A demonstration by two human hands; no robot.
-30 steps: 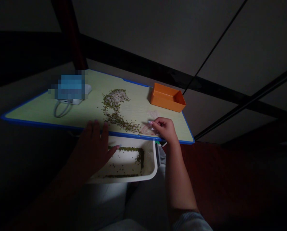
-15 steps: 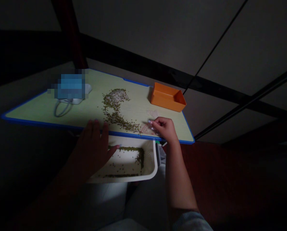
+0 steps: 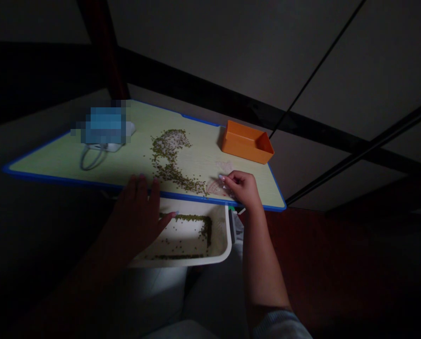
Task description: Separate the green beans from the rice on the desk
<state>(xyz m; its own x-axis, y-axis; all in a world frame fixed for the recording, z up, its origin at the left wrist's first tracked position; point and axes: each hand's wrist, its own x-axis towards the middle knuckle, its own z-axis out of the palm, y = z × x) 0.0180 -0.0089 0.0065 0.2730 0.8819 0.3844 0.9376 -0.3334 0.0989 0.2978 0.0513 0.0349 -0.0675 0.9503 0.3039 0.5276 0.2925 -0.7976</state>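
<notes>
Small green grains (image 3: pixel 175 174) lie in a curved band on the pale board (image 3: pixel 203 141), thickest around a whitish patch near the back. My left hand (image 3: pixel 139 207) rests with its fingers spread on the board's blue front edge, thumb out over a white tub (image 3: pixel 222 249). Just right of the band's near end, my right hand (image 3: pixel 242 186) hovers low over or touches the board, fingers curled and thumb and forefinger pinched together. Whether anything small sits in that pinch is hidden. More green grains (image 3: pixel 205 228) lie along the tub's inner edges.
An orange open box (image 3: pixel 247 143) stands at the board's back right. To the left is a pixelated blue device (image 3: pixel 106 125) on a white base with a looped grey cable (image 3: pixel 86 162). The tub sits below the board's front edge, above my legs.
Almost nothing differs. The view has shifted very slightly, and both hands keep their places and shapes.
</notes>
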